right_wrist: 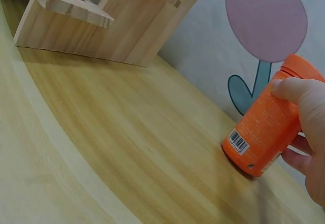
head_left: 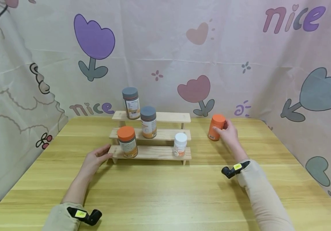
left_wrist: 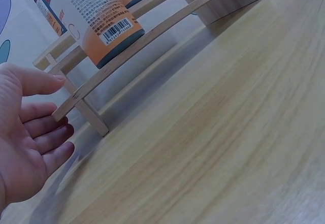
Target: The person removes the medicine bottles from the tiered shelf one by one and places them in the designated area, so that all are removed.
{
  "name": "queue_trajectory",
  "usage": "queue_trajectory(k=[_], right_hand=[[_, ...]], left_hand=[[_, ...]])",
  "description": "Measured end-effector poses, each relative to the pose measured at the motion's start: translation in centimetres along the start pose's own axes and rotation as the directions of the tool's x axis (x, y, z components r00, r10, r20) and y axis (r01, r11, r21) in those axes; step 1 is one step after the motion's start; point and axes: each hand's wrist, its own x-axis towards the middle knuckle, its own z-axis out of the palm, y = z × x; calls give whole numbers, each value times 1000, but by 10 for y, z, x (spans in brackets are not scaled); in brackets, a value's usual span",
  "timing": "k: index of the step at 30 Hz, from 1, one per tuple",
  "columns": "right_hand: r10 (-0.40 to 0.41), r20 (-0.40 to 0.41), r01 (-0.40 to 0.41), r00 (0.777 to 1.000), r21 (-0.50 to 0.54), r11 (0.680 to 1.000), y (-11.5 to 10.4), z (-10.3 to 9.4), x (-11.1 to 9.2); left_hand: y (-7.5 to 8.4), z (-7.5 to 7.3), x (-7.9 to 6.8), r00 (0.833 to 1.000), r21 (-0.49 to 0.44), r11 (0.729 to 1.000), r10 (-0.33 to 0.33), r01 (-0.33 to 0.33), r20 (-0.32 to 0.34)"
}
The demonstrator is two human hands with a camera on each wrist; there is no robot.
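My right hand [head_left: 229, 133] grips an orange bottle [head_left: 215, 128] with an orange lid, right of the wooden three-step shelf [head_left: 153, 153]. Seen from the right wrist, the thumb lies across the near side of the bottle [right_wrist: 269, 122], which leans a little close over the table. My left hand [head_left: 96, 158] is at the left end of the lowest step; in the left wrist view its fingers [left_wrist: 51, 132] are at the board's end, with the thumb apart above. On that step stand an orange-lidded jar [head_left: 128, 142] and a small white bottle [head_left: 180, 145].
A grey-lidded jar [head_left: 148, 123] stands on the middle step, another grey-lidded jar [head_left: 131, 103] on the top step at left. The wooden table [head_left: 159, 195] reaches back to a printed cloth [head_left: 153, 41] behind the shelf.
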Motion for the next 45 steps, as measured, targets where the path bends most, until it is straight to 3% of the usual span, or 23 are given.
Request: queue_trajectory(k=[14, 23, 31, 41, 45], right_hand=[[9, 30, -9, 1000, 5, 1000, 2, 0, -1], [-35, 32, 37, 999, -49, 998, -10, -10, -5], [-60, 29, 60, 998, -4, 998, -20, -20, 0], [-136, 1, 136, 991, 37, 990, -52, -28, 6], [-137, 25, 136, 990, 48, 990, -71, -28, 10]], left_hand=[[0, 1, -1, 1000, -10, 1000, -7, 7, -6], [-1, 1, 0, 1000, -7, 1000, -2, 2, -10], [-1, 1, 0, 1000, -5, 1000, -9, 9, -19], [0, 0, 0, 1000, -4, 1000, -1, 1, -14], [0, 1, -1, 1000, -2, 1000, -1, 1, -14]])
